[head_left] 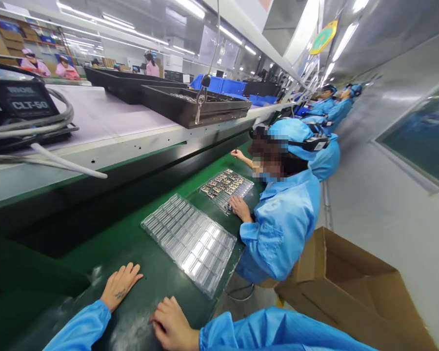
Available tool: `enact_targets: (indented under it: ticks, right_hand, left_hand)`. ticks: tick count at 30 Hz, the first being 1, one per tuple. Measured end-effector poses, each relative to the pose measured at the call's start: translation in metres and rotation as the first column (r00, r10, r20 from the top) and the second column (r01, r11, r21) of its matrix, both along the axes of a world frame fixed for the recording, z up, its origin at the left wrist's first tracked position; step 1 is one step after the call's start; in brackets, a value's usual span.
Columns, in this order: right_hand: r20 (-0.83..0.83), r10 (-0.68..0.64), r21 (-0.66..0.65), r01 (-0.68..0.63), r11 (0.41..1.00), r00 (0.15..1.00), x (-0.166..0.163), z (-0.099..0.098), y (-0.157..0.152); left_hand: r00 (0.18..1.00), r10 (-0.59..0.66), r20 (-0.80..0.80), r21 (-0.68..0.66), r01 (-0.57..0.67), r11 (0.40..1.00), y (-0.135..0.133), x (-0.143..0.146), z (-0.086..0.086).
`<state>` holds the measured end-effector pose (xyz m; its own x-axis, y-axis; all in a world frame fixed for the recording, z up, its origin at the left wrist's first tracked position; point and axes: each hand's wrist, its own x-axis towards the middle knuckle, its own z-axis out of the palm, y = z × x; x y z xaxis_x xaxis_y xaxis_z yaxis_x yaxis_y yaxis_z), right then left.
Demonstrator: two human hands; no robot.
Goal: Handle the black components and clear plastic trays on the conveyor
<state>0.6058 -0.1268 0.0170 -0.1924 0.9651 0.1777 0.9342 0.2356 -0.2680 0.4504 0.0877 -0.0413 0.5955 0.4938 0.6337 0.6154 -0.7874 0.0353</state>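
Below, green worktop (161, 263); overhead, lights (192, 8)

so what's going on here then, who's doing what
The person's left hand lies on the green bench; the right hand is loosely bent near its edge. Neither visibly holds anything. Just ahead of them lies a see-through tray. Beyond it, a co-worker in blue has one hand at a second tray, partly filled with small parts.
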Motion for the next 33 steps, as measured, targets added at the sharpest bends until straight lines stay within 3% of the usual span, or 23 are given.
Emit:
enact_targets:
  ticks: [5, 11, 15, 19, 22, 25, 27, 29, 31, 33]
  right_hand:
    - [-0.029, 0.015, 0.013, -0.014, 1.000, 0.999, -0.002, 0.005, 0.000]
    - [-0.067, 0.025, -0.028, -0.027, 0.999, 0.997, -0.003, 0.014, 0.000]
    - [-0.114, -0.014, -0.120, 0.000, 0.993, 0.993, -0.005, 0.025, 0.002]
    - [-0.269, -0.183, -0.315, 0.093, 0.945, 0.946, -0.012, 0.046, 0.014]
    - [-0.529, -0.374, -0.485, 0.091, 0.870, 0.762, -0.021, 0.062, 0.031]
    - [-0.711, -0.587, -0.626, 0.033, 0.779, 0.386, -0.032, 0.074, 0.049]
    - [-0.708, -0.694, -0.698, 0.015, 0.716, 0.131, -0.039, 0.080, 0.058]
    - [-0.655, -0.753, -0.754, -0.011, 0.657, -0.069, -0.044, 0.086, 0.064]
    - [-0.586, -0.788, -0.795, -0.054, 0.605, -0.190, -0.048, 0.089, 0.071]
    - [-0.536, -0.805, -0.816, -0.085, 0.571, -0.255, -0.050, 0.089, 0.077]
  left_hand:
    - [0.995, -0.049, -0.093, -0.143, 0.035, 0.989, 0.006, 0.004, 0.005]
    - [0.966, -0.006, -0.260, -0.281, -0.070, 0.957, 0.002, 0.005, 0.026]
    - [0.989, 0.003, -0.146, -0.374, -0.058, 0.926, 0.000, 0.003, 0.045]
    - [0.997, 0.027, -0.076, -0.421, -0.056, 0.905, -0.002, 0.003, 0.054]
    - [0.997, 0.064, -0.051, -0.449, -0.080, 0.890, -0.005, 0.005, 0.054]
    - [0.991, 0.117, 0.057, -0.444, -0.080, 0.893, -0.008, 0.008, 0.051]
    - [0.976, 0.157, 0.153, -0.412, -0.081, 0.908, -0.009, 0.009, 0.050]
    - [0.953, 0.186, 0.237, -0.381, -0.085, 0.921, -0.010, 0.010, 0.049]
    - [0.933, 0.205, 0.296, -0.365, -0.088, 0.927, -0.010, 0.010, 0.049]
    - [0.914, 0.219, 0.341, -0.377, -0.081, 0.923, -0.009, 0.010, 0.049]
